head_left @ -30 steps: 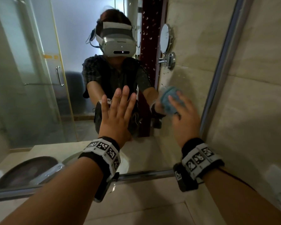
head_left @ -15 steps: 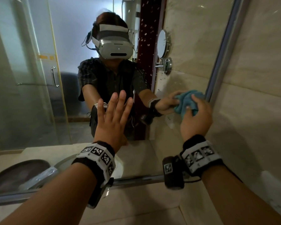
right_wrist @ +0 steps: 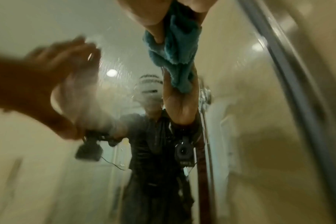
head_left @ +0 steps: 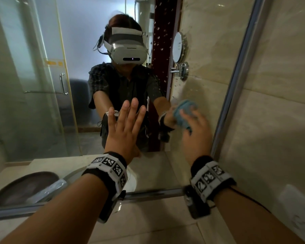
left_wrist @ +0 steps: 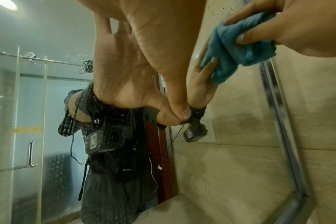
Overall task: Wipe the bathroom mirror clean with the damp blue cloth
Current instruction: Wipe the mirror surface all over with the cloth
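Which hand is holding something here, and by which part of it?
The right hand grips the bunched blue cloth around its middle, pressing it to the mirror. The left hand holds nothing; it lies flat on the glass.

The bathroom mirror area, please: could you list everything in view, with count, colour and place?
mirror: one, spotted with droplets, fills the wall ahead
mirror frame: one, silver, along the right and bottom edges
blue cloth: one, bunched, against the glass near the right edge
wall tiles: beige, right of the mirror
counter: one, beige, below the mirror
reflections: glass shower door, round shaving mirror, dark basin, person in a white headset
wristbands: two, black and white, one per wrist
left hand: fingers straight, flat on the glass
right hand: holds the cloth to the glass
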`<state>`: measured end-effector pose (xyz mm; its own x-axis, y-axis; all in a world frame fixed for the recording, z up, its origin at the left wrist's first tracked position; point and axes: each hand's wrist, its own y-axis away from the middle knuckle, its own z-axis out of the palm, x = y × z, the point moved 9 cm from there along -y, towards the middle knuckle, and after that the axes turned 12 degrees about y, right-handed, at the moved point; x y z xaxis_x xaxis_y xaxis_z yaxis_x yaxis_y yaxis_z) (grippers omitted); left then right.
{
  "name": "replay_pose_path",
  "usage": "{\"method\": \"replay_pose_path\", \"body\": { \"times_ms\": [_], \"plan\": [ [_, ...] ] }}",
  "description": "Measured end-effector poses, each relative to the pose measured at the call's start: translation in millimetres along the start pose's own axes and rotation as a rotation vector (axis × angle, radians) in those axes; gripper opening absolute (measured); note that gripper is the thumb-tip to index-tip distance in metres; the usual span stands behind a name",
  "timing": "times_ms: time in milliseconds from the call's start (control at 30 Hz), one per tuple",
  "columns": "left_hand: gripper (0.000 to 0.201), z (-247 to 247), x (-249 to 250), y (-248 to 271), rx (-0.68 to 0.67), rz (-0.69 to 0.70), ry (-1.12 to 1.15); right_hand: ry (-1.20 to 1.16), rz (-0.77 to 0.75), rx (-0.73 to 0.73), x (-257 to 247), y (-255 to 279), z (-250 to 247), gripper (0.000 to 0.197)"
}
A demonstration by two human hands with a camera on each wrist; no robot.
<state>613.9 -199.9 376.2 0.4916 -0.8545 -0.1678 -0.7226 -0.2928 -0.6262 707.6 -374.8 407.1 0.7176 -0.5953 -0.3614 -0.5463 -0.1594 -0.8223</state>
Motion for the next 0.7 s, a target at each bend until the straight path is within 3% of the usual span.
{"method": "replay_pose_path", "body": {
  "times_ms": [67,200,233,300,367,433,500,633,700],
  "plan": [
    [0.15,-1.3,0.4,0.0,0.001,-0.004,0.003,0.01,-0.139,-0.042,-6.0,1.9,-1.9,0.051],
    [0.15,-1.1,0.4,-0.6,0.002,-0.001,-0.012,-0.116,0.312,0.183,40.2,-36.2,-33.0,0.038],
    [0.15,-1.3,-0.2,-0.4,-0.002,-0.002,-0.013,-0.074,0.325,0.205,36.4,-35.3,-31.0,0.038],
    [0.15,-2.0,-1.0,-0.1,-0.011,-0.008,-0.016,-0.019,0.114,0.14,-1.0,-22.4,-11.9,0.041],
    [0.149,-4.6,0.5,1.3,-0.011,-0.011,-0.02,0.014,-0.265,0.002,-46.3,11.6,19.1,0.042],
    [0.146,-8.8,3.6,3.0,0.007,0.001,-0.02,0.033,-0.451,-0.088,-59.4,27.9,28.5,0.045],
    [0.141,-19.9,2.3,4.3,0.026,0.024,-0.006,0.009,-0.454,-0.091,-62.9,9.6,16.0,0.045],
    [0.125,-61.9,-14.8,-4.4,0.118,0.063,-0.071,0.021,-0.261,-0.018,-71.4,-46.2,-3.7,0.043],
    [0.126,-86.0,-23.1,-18.6,0.14,0.044,-0.072,0.02,-0.295,-0.013,-84.0,-45.8,-0.2,0.046]
  ]
}}
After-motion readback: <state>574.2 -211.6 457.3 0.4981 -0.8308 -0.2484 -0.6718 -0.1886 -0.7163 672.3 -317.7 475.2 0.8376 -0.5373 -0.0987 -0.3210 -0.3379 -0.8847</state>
